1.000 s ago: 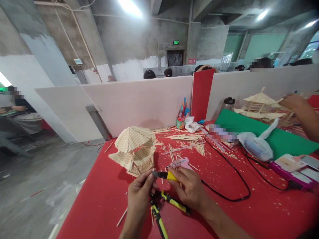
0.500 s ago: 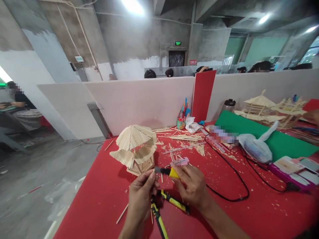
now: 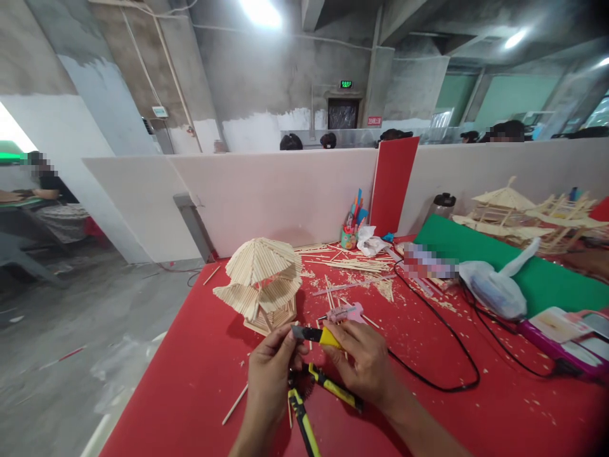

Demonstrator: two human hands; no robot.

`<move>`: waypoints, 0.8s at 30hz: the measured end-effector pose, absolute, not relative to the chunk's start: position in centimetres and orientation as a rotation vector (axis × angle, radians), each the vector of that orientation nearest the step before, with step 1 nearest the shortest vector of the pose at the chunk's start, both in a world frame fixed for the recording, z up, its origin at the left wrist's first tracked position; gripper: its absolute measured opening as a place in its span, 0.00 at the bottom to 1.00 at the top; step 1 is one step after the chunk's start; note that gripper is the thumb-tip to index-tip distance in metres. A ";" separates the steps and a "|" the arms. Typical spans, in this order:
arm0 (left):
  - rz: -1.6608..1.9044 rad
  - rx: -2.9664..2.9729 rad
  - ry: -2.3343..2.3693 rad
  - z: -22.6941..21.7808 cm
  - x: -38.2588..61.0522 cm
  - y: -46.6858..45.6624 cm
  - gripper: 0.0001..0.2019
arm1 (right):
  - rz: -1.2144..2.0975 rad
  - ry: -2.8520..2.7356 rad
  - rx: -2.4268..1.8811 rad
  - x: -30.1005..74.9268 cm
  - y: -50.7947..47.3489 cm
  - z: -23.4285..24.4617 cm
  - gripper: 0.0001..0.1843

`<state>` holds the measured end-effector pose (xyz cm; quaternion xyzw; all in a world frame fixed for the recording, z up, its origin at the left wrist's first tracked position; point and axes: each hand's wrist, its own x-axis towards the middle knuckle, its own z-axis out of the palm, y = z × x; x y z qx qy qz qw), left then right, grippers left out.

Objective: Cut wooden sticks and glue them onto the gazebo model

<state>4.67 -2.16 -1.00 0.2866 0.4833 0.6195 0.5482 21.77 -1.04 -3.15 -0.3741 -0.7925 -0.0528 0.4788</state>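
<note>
My right hand [image 3: 364,355] is closed around the yellow handle of a utility knife [image 3: 329,337], its blade pointing left. My left hand [image 3: 273,365] is pinched, thumb against fingers, with the blade at the fingertips; whatever it grips is too small and covered to make out. Just below both hands lie pliers [image 3: 302,412] with yellow-and-black handles spread apart. Behind my left hand stands a small pavilion [image 3: 261,270] built of thin wooden sticks, with a layered roof. A pink glue gun [image 3: 346,313] rests on the table beyond my right hand.
Loose wooden sticks [image 3: 349,261] and shavings litter the red table [image 3: 200,381]. A black cable [image 3: 428,381] loops on the right. Further back are a pen cup [image 3: 349,237], a green board [image 3: 476,254], a plastic bag [image 3: 495,289] and another stick model [image 3: 509,206]. A white partition [image 3: 285,190] stands behind.
The view has shifted slightly to the left. The knife blade shows more of its flat side at my left fingertips. Both hands keep their grips, and the pliers stay in place.
</note>
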 end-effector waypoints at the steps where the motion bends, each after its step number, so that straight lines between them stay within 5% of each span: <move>1: 1.470 0.696 1.153 -1.1 4.6 -2.2 0.22 | -0.118 -1.942 -0.923 21.8 -1.0 -3.2 0.16; 24: 1.515 0.585 1.109 0.1 5.8 -3.4 0.17 | -0.348 -1.936 -0.907 21.9 -1.4 -3.1 0.19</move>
